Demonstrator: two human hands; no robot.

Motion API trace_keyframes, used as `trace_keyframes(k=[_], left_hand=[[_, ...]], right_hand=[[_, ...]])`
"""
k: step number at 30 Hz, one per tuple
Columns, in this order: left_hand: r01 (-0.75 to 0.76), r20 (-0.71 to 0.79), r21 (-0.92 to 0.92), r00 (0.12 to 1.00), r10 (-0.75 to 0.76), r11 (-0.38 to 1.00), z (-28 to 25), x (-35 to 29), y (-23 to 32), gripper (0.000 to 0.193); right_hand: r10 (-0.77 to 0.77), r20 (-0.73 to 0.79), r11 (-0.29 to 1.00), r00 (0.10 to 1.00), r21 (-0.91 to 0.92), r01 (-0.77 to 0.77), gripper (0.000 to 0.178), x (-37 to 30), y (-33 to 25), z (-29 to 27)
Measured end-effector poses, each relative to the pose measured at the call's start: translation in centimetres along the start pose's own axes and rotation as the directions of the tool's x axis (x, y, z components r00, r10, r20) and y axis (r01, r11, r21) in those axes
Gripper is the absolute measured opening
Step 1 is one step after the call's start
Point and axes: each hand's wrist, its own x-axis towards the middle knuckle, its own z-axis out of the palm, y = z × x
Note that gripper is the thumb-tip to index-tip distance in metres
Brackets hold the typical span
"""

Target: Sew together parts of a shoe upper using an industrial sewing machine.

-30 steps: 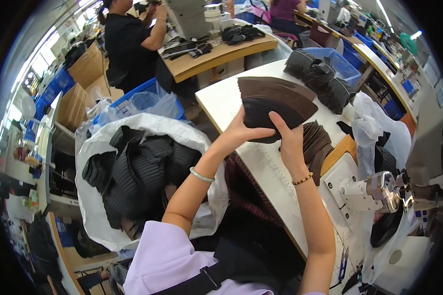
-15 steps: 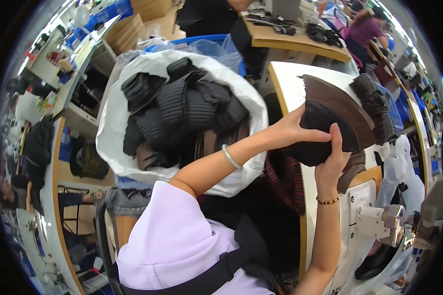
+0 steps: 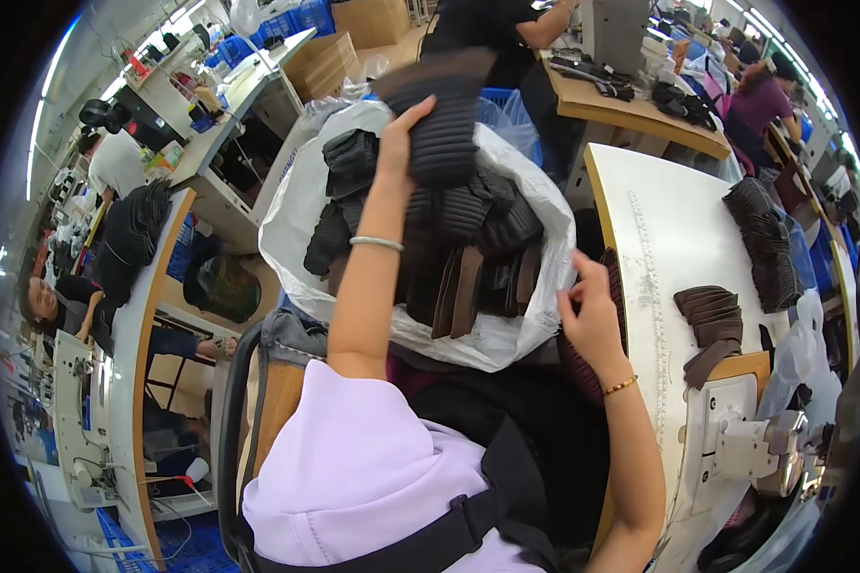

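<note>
My left hand (image 3: 408,143) grips a stack of black ribbed pieces with a brown edge (image 3: 446,134), holding it above a large white sack (image 3: 291,205). The stack's upper brown edge is smeared by motion. Inside the sack lie many more black ribbed bundles (image 3: 330,239) and some brown-edged pieces (image 3: 461,291). My right hand (image 3: 592,315) is at the sack's right rim, thumb and fingers apart, with nothing seen in it; I cannot tell whether it touches the rim.
To the right stands a white worktable (image 3: 640,229) with a printed ruler strip. It bears a fanned brown stack (image 3: 712,320), a row of black pieces (image 3: 764,244) and a sewing machine (image 3: 755,444). A blue crate (image 3: 526,124) is behind the sack. Other people work nearby.
My hands held the dark stack together over the right table. Now my left hand has carried it leftward over the sack, and my right hand has let go and moved to the sack's rim.
</note>
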Motion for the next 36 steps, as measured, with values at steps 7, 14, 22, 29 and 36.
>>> trace_keyframes(k=[7, 14, 22, 29, 36], left_hand=[[0.470, -0.349, 0.485, 0.877, -0.329, 0.738, -10.1, 3.0, -1.3, 0.040], [0.550, -0.432, 0.697, 0.834, -0.342, 0.460, -12.8, 1.7, 2.5, 0.057], [0.484, -0.392, 0.838, 0.854, -0.342, 0.250, -12.4, 1.0, 1.2, 0.096], [-0.031, 0.081, 0.865, 0.994, 0.078, -0.501, -10.0, 0.7, 1.3, 0.070], [-0.342, 0.323, 0.889, 0.940, -0.113, -0.306, -12.1, 4.0, 0.5, 0.038]], right_hand=[[-0.063, 0.238, 0.962, 0.969, -0.244, 0.122, 0.060, 0.1, -0.2, 0.1], [0.141, 0.234, 0.974, 0.962, -0.207, -0.093, 0.057, -0.4, 0.4, -0.3], [0.181, 0.219, 0.969, 0.959, -0.205, -0.136, 0.056, -0.9, 1.2, 0.7], [0.316, 0.071, 0.936, 0.946, -0.184, -0.299, 0.060, 1.4, 3.9, 4.0], [0.116, -0.156, 0.911, 0.981, -0.376, -0.168, 0.066, 7.0, 4.9, 7.8]])
